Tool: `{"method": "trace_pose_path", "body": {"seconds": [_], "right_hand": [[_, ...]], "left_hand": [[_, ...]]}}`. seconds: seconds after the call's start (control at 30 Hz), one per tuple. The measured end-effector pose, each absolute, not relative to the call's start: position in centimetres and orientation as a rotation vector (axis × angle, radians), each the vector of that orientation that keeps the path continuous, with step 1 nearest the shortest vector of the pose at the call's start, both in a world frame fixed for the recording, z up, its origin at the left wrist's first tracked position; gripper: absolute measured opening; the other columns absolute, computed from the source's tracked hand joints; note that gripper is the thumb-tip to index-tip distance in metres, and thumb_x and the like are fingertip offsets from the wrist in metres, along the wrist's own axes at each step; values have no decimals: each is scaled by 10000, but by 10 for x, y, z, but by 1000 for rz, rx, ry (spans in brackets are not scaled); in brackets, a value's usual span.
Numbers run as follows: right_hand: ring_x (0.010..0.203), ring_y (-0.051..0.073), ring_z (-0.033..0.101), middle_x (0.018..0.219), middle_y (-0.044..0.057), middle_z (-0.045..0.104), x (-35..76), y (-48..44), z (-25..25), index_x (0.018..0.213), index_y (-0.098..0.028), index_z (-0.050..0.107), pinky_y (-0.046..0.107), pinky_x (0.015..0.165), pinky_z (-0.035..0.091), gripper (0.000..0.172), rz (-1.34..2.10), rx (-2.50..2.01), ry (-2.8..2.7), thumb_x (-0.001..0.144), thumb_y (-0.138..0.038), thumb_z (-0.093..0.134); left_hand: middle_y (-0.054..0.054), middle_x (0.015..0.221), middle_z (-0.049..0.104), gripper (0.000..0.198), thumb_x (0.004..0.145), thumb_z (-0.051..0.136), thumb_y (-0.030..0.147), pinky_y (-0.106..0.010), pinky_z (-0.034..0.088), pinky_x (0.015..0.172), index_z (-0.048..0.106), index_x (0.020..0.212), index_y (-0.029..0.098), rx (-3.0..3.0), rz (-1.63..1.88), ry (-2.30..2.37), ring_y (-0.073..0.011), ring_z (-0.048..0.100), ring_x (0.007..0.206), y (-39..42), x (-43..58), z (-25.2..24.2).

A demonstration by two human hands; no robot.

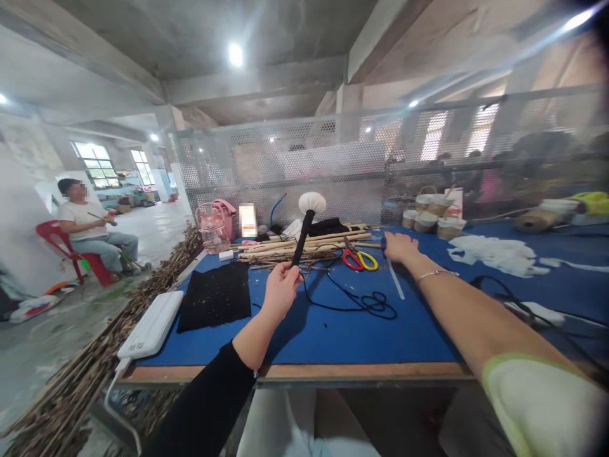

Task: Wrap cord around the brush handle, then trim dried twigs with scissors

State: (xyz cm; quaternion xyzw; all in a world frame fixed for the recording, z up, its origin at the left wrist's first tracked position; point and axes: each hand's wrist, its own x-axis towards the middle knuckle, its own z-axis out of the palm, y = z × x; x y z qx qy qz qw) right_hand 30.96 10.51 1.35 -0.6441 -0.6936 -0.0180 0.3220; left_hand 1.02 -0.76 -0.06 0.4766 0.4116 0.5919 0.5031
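My left hand (pixel 281 291) is closed round the lower end of a black-wrapped stick (pixel 304 236), which leans up to the right and bears a round white cloth-covered head (pixel 313 203). A loose black cord (pixel 364 306) trails from near this hand and lies in loops on the blue tabletop (pixel 304 346). My right hand (pixel 402 247) is stretched forward at the right, fingers curled down by a small dark blue object; what exactly they grip cannot be made out. Below it lies a thin whitish strip (pixel 396 280). Scissors (pixel 360 259) with red and yellow handles lie between the hands.
Wooden sticks (pixel 314 242) are heaped at the back. A black cloth (pixel 215 297) and white power bank (pixel 151 325) lie left; a pink bottle (pixel 214 228) stands behind. Cups (pixel 431 219) and white fabric (pixel 497 254) are right. A person (pixel 88 228) sits far left.
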Motion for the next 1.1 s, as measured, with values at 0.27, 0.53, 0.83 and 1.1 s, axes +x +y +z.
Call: {"method": "trace_pose_path", "body": {"seconds": [0.27, 0.53, 0.83, 1.1], "right_hand": [[862, 249, 621, 891, 164, 658, 245, 119, -3, 920, -101, 612, 272, 689, 431, 257, 87, -2050, -1948, 668, -150, 620], [938, 275, 593, 1044, 176, 614, 242, 83, 12, 1234, -114, 446, 346, 760, 449, 478, -109, -1896, -1603, 797, -305, 480], [961, 198, 547, 1034, 59, 598, 202, -4, 2, 1201, -255, 553, 287, 772, 440, 425, -569, -1142, -2082, 786, -194, 484], [914, 187, 553, 984, 56, 607, 191, -7, -7, 1196, -249, 556, 264, 702, 432, 436, -625, -1113, -2195, 773, -169, 490]], "left_hand": [[50, 561, 500, 270, 749, 581, 341, -144, 166, 339, 474, 902, 146, 1100, 1467, 975, -11, 273, 360, -7, 6, 1], [48, 560, 492, 286, 721, 604, 377, -140, 168, 353, 468, 829, 149, 1002, 1506, 942, -13, 293, 374, -1, 0, 1], [46, 558, 498, 199, 775, 548, 271, -149, 204, 363, 488, 905, 133, 1044, 1601, 1044, -24, 321, 383, 5, -5, -1], [38, 566, 515, 226, 764, 553, 294, -153, 226, 380, 508, 916, 132, 1116, 1633, 1075, -30, 332, 389, 10, -4, -9]]}}
